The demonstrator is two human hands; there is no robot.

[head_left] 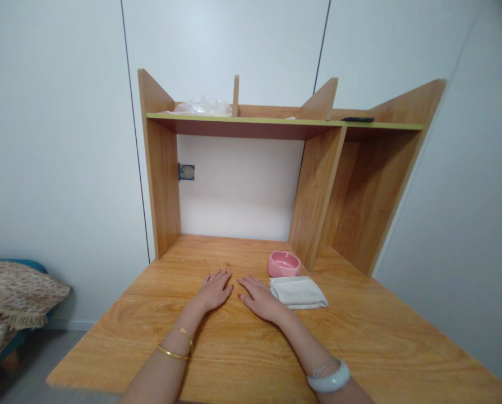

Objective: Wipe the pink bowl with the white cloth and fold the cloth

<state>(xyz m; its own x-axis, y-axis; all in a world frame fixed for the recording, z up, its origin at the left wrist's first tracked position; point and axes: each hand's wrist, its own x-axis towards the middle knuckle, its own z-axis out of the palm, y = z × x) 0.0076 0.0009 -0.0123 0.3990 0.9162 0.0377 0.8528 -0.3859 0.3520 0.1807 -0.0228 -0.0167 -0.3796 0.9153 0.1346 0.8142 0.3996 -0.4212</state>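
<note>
My left hand (216, 289) lies flat on the wooden desk (234, 359), fingers stretched out and holding nothing. Beside it, palm down, my right hand (259, 298) also rests on the desk with its fingers apart. A folded light grey cloth (299, 293) is just to the right of my right hand, very close to it. Behind the cloth stands a pink ashtray-like bowl (284, 264) with notches in its rim; its inside looks bare.
A wooden shelf unit (242, 128) rises from the back of the desk. On its top lie a clear plastic bag (204, 106) and a flat black object (359, 119). An uncovered wall box (187, 172) shows at the left. A patterned cushion (23, 286) sits on blue furniture far left.
</note>
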